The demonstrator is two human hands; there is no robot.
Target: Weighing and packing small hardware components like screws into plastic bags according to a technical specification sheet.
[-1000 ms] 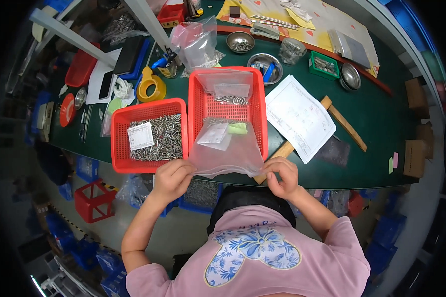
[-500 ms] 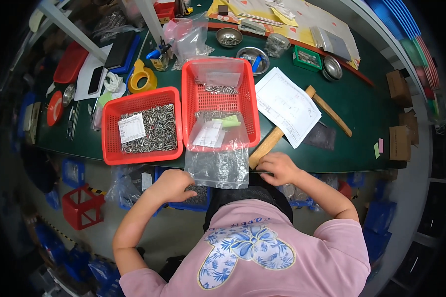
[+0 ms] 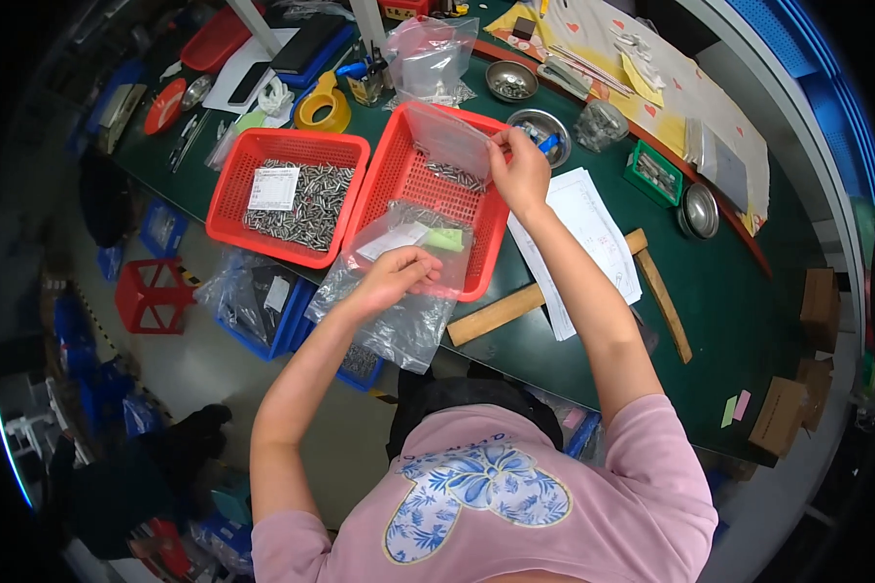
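Observation:
My right hand (image 3: 518, 175) reaches into the far part of a red perforated basket (image 3: 369, 194), its fingertips pinching the upper edge of a small clear plastic bag (image 3: 447, 136). Small metal pins (image 3: 449, 175) lie under that bag. Over the basket's near end hangs a larger clear bag (image 3: 384, 316), with a white slip (image 3: 391, 242) and a green slip (image 3: 444, 239) at its inner part. My left hand (image 3: 399, 277) is above this larger bag, fingers curled and closed; whether anything is between them is hidden.
Left of it stands another red basket (image 3: 226, 199) full of metal pins (image 3: 311, 204) with a label. Paper sheets (image 3: 593, 238) overlie a wooden T-shaped piece (image 3: 496, 314) at right. Metal bowls (image 3: 511, 82), yellow tape (image 3: 323, 109) and a green box (image 3: 653, 173) stand farther back.
My right hand has moved from the table's front edge up to the small bag and taken its edge. My left hand has risen over the larger bag. The view has turned.

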